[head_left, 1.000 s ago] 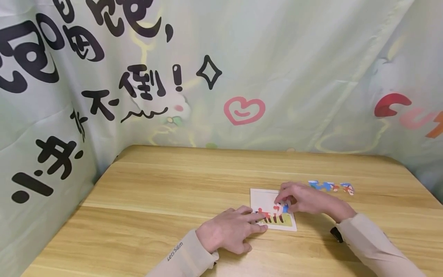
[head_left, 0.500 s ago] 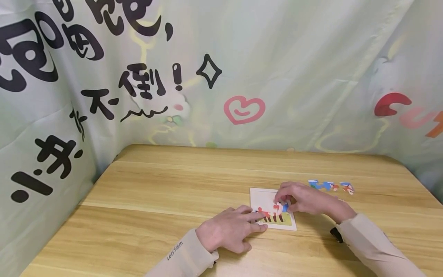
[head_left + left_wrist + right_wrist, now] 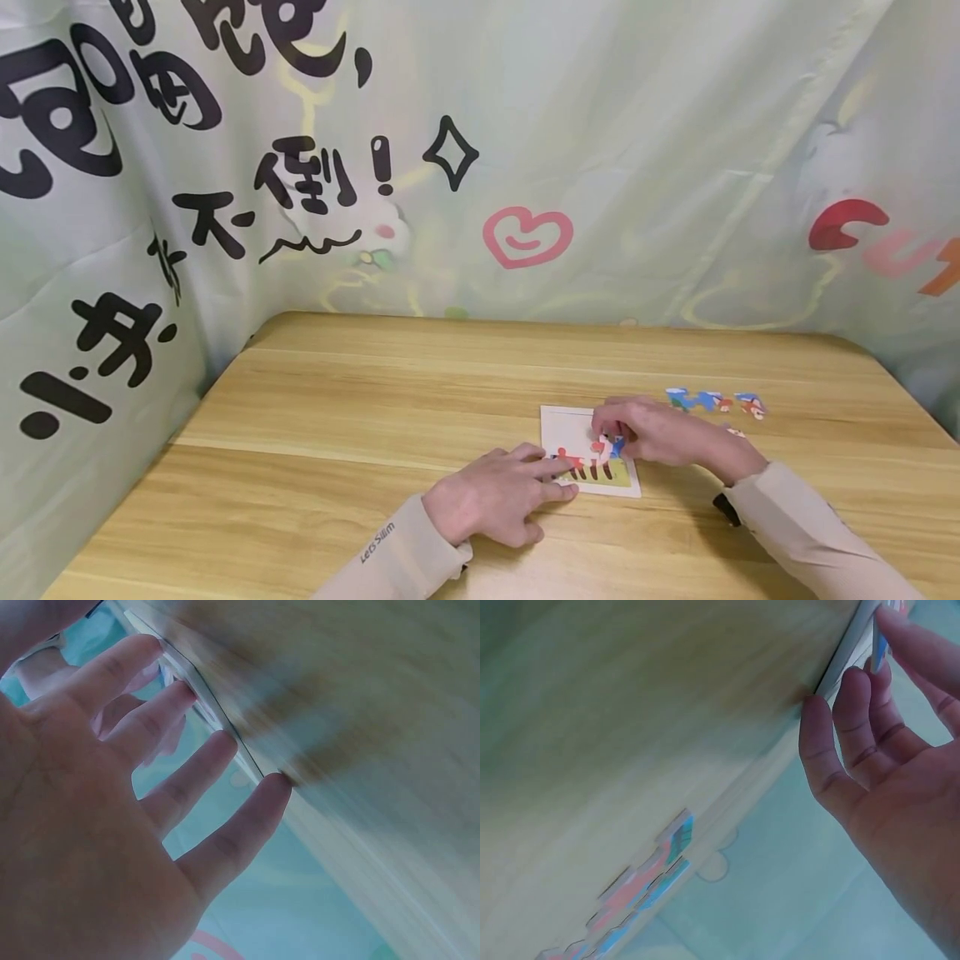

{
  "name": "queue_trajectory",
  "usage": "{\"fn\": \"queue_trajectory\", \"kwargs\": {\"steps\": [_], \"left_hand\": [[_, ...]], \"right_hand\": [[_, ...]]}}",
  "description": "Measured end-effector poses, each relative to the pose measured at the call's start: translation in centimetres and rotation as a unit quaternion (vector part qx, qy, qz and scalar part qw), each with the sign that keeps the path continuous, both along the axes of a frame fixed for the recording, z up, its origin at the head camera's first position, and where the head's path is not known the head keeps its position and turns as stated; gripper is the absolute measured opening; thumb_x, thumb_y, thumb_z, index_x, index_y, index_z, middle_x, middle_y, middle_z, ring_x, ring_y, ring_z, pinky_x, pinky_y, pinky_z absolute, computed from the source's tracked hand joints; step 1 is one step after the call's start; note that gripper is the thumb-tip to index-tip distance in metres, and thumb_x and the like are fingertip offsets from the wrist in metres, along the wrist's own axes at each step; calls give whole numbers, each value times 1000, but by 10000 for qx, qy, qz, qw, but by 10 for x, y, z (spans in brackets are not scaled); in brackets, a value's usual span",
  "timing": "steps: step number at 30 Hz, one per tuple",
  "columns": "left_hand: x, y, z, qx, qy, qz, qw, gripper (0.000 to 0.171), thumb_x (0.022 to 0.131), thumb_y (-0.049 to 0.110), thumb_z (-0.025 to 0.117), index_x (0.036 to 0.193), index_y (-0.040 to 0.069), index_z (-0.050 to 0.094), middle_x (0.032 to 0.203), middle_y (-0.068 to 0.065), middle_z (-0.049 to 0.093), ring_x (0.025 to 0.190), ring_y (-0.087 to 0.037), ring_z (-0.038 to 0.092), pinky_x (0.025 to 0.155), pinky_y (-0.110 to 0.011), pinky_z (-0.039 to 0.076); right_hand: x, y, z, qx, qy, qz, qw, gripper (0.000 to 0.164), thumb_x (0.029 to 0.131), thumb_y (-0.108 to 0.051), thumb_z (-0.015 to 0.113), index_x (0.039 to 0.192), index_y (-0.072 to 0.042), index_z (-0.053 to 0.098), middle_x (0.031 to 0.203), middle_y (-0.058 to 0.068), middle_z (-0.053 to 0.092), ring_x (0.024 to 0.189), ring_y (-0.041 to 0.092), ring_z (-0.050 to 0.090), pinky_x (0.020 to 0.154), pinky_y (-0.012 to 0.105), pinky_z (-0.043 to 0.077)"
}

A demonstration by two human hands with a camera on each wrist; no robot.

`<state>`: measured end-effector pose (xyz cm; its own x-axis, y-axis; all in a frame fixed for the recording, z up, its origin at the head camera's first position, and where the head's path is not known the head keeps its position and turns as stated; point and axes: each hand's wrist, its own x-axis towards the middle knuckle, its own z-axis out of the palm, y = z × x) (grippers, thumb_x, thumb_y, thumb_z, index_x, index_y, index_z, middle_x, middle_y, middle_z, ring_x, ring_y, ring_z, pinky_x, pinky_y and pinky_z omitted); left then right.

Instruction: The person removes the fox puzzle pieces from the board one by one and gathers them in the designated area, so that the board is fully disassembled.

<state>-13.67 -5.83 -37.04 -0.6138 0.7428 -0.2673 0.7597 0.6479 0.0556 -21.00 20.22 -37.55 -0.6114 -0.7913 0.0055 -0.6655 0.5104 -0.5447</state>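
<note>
A white puzzle tray (image 3: 567, 425) lies flat on the table. Its lower part carries fitted pieces showing red, striped legs and a yellow-green ground (image 3: 615, 476). Spread fingers of my left hand (image 3: 501, 497) rest on the tray's left and near edges; the left wrist view shows them nearly straight. Over the tray's right side, my right hand (image 3: 654, 429) pinches a puzzle piece with blue on it (image 3: 880, 646) between thumb and fingers. That piece is tilted up from the tray, its lower edge at the fitted pieces. The hand hides part of it.
Several loose puzzle pieces (image 3: 702, 401) lie beyond my right hand, with another piece (image 3: 737, 432) partly behind the right forearm. The wooden table (image 3: 337, 400) reaches back to a printed curtain (image 3: 637, 167).
Both hands keep almost the same pose while the head view shifts slightly. A loose piece behind the right forearm has come partly into sight.
</note>
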Motion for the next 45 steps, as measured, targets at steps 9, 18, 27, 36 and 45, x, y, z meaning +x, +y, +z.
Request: {"fn": "queue_trajectory", "kwargs": {"steps": [9,18,27,36,45], "left_hand": [[0,0,0,-55,34,-1,10000,63,94,40,69,152,38,46,162,19,28,145,-11,29,107,-39,43],[1,0,0,-71,52,14,10000,63,94,40,69,152,38,46,162,19,27,146,-11,29,108,-40,43],[1,0,0,-58,42,26,10000,63,94,40,70,152,38,47,163,20,26,146,-12,29,107,-40,43],[1,0,0,-49,-28,20,10000,63,94,40,69,153,38,46,163,19,26,146,-12,28,108,-39,42],[0,1,0,-71,45,-4,10000,63,94,40,69,153,37,46,163,19,27,146,-12,29,107,-38,43]], "right_hand": [[4,-1,1,-81,476,94,9988,42,77,19,69,91,-19,54,79,-7,42,71,8,40,59,24,36],[8,-1,-4,-421,828,153,9956,46,75,21,72,90,-18,52,79,-8,43,71,6,40,56,22,36],[11,-2,-8,-634,1185,375,9902,52,69,28,66,91,-16,50,83,-8,45,72,5,43,56,20,39],[11,1,-4,-137,645,44,9978,37,83,19,64,102,-13,59,90,-8,53,73,5,44,60,24,41],[15,-2,-6,-72,1093,83,9939,41,81,24,63,99,-12,55,89,-6,53,69,6,46,56,21,42]]}}
